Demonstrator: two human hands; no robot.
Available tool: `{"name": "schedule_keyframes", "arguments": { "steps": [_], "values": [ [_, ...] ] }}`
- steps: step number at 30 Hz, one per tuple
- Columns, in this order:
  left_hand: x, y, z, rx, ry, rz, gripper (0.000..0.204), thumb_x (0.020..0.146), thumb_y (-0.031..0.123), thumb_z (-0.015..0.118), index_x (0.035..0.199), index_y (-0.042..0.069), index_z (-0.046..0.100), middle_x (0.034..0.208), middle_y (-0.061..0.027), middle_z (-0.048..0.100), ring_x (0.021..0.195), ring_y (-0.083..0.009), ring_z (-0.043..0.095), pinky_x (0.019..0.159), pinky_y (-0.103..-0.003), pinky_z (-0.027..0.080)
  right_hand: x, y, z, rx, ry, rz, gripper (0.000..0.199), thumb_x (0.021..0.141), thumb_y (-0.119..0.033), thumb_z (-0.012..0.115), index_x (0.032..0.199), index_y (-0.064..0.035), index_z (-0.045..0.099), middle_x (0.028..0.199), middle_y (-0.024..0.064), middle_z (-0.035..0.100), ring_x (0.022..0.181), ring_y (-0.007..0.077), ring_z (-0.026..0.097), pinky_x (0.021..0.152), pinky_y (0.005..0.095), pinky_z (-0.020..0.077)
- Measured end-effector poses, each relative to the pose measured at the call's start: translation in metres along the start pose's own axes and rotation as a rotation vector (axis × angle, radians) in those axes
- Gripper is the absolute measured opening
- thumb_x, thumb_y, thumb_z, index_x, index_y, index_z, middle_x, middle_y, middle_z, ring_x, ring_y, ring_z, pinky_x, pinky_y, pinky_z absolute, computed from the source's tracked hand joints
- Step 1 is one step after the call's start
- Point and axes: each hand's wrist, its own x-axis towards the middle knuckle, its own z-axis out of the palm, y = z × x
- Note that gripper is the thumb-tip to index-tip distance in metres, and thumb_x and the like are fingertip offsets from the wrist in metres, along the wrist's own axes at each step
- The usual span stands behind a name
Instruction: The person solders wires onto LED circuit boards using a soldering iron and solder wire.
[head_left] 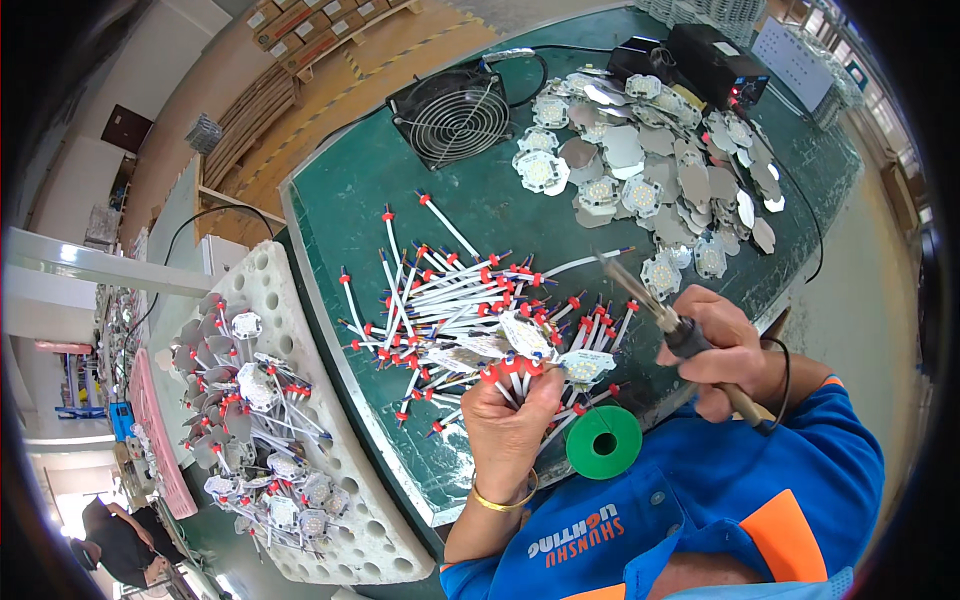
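A cluster of wired boards (526, 336) is at the lower centre of the frame: flat, pale silvery plates with notched edges, fanned above short white leads with bright red collars. The left hand (512, 412) pinches these leads between thumb and fingers. Farther right, the right hand (728, 340) is wrapped around a soldering iron (688, 340), metal end pointing up and left. A green spool (584, 455) is near the left hand. Loose white wires (460, 308) heap at centre; silvery plates (693, 184) pile at upper right. A white foam tray (375, 545), lower left, holds more wired boards.
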Motion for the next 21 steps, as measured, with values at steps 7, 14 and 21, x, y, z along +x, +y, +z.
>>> {"name": "schedule_keyframes", "arguments": {
  "steps": [7,14,21],
  "values": [
    [-0.007,0.002,-0.001,0.034,-0.053,-0.004,0.007,0.071,-0.003,0.064,0.071,0.003,0.060,0.059,0.0059,0.053,0.054,0.0000,0.041,0.048,-0.017,0.032,0.008,-0.022,-0.019,0.169,-0.111,0.078,0.018,0.075,-0.020,0.057,0.085,-0.0053,0.059,0.060,0.0023,0.046,0.049,0.0165,0.045,0.058,0.0348,0.0346],
    [-0.010,0.005,0.000,0.039,-0.047,-0.015,0.009,0.070,-0.005,0.065,0.069,0.002,0.059,0.058,0.0024,0.056,0.053,-0.0016,0.047,0.047,-0.017,0.036,0.006,-0.026,-0.015,0.194,-0.100,0.095,0.019,0.064,-0.006,0.056,0.081,-0.0121,0.062,0.058,-0.0020,0.044,0.048,0.0129,0.043,0.061,0.0349,0.0343],
    [-0.009,0.004,-0.002,0.000,-0.071,-0.014,0.010,0.070,-0.005,0.064,0.072,0.003,0.058,0.061,0.0004,0.058,0.055,-0.0031,0.051,0.048,-0.018,0.039,0.005,-0.024,-0.013,0.158,-0.156,0.119,0.014,0.064,-0.009,0.058,0.075,-0.0178,0.061,0.057,-0.0044,0.041,0.050,0.0104,0.041,0.064,0.0324,0.0327]
  ]
}}
